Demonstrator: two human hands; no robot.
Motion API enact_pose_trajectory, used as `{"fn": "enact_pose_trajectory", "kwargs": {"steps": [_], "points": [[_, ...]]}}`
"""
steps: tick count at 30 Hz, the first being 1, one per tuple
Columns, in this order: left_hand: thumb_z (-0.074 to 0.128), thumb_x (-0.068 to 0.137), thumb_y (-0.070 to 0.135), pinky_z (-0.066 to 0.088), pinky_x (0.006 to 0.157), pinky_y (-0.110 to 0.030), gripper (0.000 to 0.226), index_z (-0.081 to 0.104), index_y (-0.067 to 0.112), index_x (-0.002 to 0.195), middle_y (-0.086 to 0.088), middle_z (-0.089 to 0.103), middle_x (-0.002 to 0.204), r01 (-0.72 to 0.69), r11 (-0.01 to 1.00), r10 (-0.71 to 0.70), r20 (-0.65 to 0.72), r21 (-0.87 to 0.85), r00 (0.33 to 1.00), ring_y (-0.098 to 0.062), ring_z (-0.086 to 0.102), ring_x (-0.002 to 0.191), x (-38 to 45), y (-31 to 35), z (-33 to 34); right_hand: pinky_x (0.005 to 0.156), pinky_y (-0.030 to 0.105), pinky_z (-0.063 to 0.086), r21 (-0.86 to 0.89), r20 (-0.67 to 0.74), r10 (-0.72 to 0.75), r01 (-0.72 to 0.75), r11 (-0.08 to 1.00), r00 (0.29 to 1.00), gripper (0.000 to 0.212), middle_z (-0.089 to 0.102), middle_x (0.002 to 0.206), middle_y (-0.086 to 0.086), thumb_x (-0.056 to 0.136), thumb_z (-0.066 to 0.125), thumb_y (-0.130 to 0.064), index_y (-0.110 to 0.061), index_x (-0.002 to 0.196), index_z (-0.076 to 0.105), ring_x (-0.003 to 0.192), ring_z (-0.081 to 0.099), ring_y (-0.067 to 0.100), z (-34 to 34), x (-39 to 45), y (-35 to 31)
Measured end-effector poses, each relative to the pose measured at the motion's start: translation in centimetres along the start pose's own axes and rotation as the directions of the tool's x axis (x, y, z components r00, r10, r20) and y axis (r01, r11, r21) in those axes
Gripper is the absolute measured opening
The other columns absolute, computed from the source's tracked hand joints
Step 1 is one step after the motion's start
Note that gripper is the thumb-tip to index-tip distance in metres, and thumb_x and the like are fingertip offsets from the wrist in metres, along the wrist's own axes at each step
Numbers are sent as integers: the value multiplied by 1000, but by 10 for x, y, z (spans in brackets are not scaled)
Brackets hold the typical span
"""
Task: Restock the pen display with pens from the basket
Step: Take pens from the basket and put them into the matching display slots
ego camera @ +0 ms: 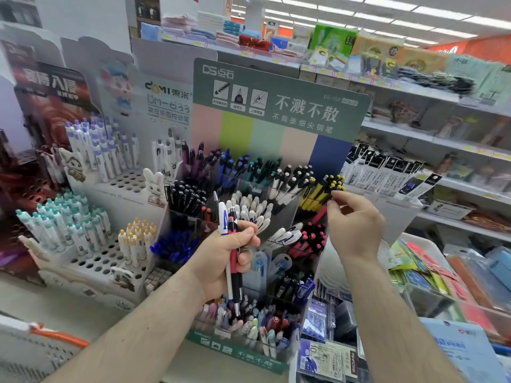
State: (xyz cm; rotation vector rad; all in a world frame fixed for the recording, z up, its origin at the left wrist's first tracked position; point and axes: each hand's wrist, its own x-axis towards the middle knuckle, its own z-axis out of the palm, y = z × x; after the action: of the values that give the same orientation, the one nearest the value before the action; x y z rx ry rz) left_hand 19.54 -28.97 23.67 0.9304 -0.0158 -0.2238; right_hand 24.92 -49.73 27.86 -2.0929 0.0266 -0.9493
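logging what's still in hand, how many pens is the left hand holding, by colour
Pens gripped in the left hand:
white pen with blue print: 1
pink and black pen: 1
grey-tipped pen behind them, mostly hidden: 1
Total: 3 that show
The right hand pinches at the yellow pens.

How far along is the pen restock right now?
Most display compartments already look well filled. The right hand has its fingers at the yellow pens, apparently slotting one in. The left hand grips a few pens, white-blue and pink-black, yet to be placed. The basket is barely in view, so what remains there is unclear.
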Motion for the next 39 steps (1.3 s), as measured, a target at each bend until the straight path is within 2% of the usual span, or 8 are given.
{"fn": "enact_pose_trajectory", "kwargs": {"steps": [6, 14, 22, 26, 28, 31, 36, 39], "points": [[60, 78, 11, 31, 38, -18, 13, 59, 10, 91, -5, 61, 68, 3, 1000, -3, 6, 16, 1000, -8, 44, 40, -2, 1, -4, 83, 33, 53, -247, 217, -26, 81, 966, 976, 18, 76, 94, -2, 87, 66, -15, -20, 99, 79, 93, 67, 22, 6, -1, 0], [62, 78, 15, 33, 39, -18, 15, 61, 11, 92, -3, 64, 70, 12, 996, -18, 61, 92, 998, -7, 45, 41, -3, -1, -3, 78, 34, 55, -557, 475, 157, 158, 815, 866, 25, 73, 103, -1, 84, 64, -15, -30, 101, 76, 99, 65, 27, 13, 16, -13], [66, 78, 18, 35, 41, -19, 17, 62, 11, 93, -4, 63, 71, 15, 980, -38, 113, 200, 993, -9, 45, 44, -7, -1, -1, 75, 38, 59, -597, 577, 258, 184, 781, 775, 30, 74, 98, -2, 83, 55, -10, -28, 93, 77, 90, 66, 27, 7, 24, -29], [60, 92, 10, 37, 42, -20, 3, 61, 11, 90, -2, 60, 66, 23, 961, -52, 100, 276, 994, -10, 46, 44, -9, 1, 0, 74, 32, 56, -293, 493, 86, 73, 953, 866, 18, 72, 86, -13, 87, 62, -20, -32, 83, 74, 87, 67, 13, -2, 1, -57], [57, 95, 9, 37, 42, -21, 11, 59, 10, 84, 0, 58, 61, 12, 949, -52, 117, 314, 992, -11, 45, 44, -10, 1, 0, 68, 24, 52, -101, 658, 77, -13, 995, 749, 10, 72, 76, -13, 87, 71, -27, -28, 77, 74, 75, 66, 3, -1, -16, -77], [57, 96, 8, 35, 41, -21, 19, 57, 9, 77, -1, 57, 59, 25, 933, -77, 132, 359, 988, -11, 45, 43, -11, 2, 1, 65, 23, 52, -77, 819, 101, -65, 995, 565, 21, 72, 68, -11, 84, 75, -42, -24, 72, 77, 64, 65, 0, 6, -34, -86], [60, 95, 8, 35, 40, -21, 15, 54, 7, 81, -2, 52, 57, 73, 917, -139, 140, 392, 980, -10, 42, 41, -14, 4, -6, 64, 24, 53, -3, 812, 88, -147, 989, 577, 21, 73, 68, -5, 84, 78, -36, -20, 70, 78, 60, 63, 1, 9, -44, -81], [75, 78, 33, 39, 42, -21, 27, 60, 12, 79, -2, 52, 60, 76, 925, -159, 200, 371, 967, -11, 45, 44, -16, 4, -15, 62, 31, 53, -4, 805, 74, -119, 993, 589, 17, 72, 69, 1, 84, 78, -34, -21, 72, 80, 58, 60, 8, 11, -49, -76]]}}
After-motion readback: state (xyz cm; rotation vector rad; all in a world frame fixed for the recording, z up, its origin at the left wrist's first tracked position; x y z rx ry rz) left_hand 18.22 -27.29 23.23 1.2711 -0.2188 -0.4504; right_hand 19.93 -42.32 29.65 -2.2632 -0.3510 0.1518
